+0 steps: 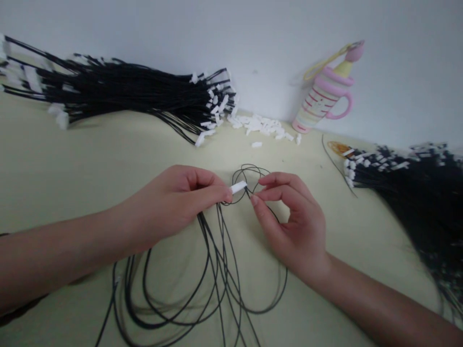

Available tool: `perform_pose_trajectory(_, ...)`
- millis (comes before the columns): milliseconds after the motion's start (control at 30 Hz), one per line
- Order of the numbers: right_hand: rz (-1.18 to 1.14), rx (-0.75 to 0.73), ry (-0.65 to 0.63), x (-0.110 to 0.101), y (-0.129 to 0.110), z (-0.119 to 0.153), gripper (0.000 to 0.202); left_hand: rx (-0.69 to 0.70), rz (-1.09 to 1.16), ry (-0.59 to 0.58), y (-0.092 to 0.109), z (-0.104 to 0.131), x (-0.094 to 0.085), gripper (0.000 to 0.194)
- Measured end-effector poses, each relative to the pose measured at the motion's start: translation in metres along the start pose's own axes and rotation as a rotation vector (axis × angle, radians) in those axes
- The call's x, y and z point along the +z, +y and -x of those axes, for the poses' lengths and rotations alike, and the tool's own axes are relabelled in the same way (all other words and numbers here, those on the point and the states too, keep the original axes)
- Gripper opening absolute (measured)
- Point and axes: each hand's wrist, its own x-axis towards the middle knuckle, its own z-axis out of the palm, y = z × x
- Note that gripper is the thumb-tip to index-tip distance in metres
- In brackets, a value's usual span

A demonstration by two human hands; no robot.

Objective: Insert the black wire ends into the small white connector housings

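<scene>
My left hand [188, 197] is closed, pinching a small white connector [238, 187] between thumb and forefinger. Several thin black wires [208, 250] hang from below this hand and loop over the table. Just right of the connector, my right hand [296, 221] has its thumb and forefinger pressed together on a thin black wire [247, 190] at the connector's right end. Its other fingers are curled. Thin wire loops [249, 166] lie behind the connector, between both hands.
A bundle of black cables [133, 89] with white ends lies back left. Loose white connectors [262, 125] are scattered beside it. A pink and white cup-shaped item [320, 99] leans on the wall [253, 33]. Another wire bundle [415, 202] lies right on the table [65, 178].
</scene>
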Motion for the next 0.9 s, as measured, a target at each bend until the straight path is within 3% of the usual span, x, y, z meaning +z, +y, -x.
perform_pose_trajectory(900, -0.064, 0.056, -0.051, 0.0047, 0.0025, 0.0003, 0.007, 0.135, -0.313, -0.070, -0.0059, -0.0003, -0.0021, 0.034)
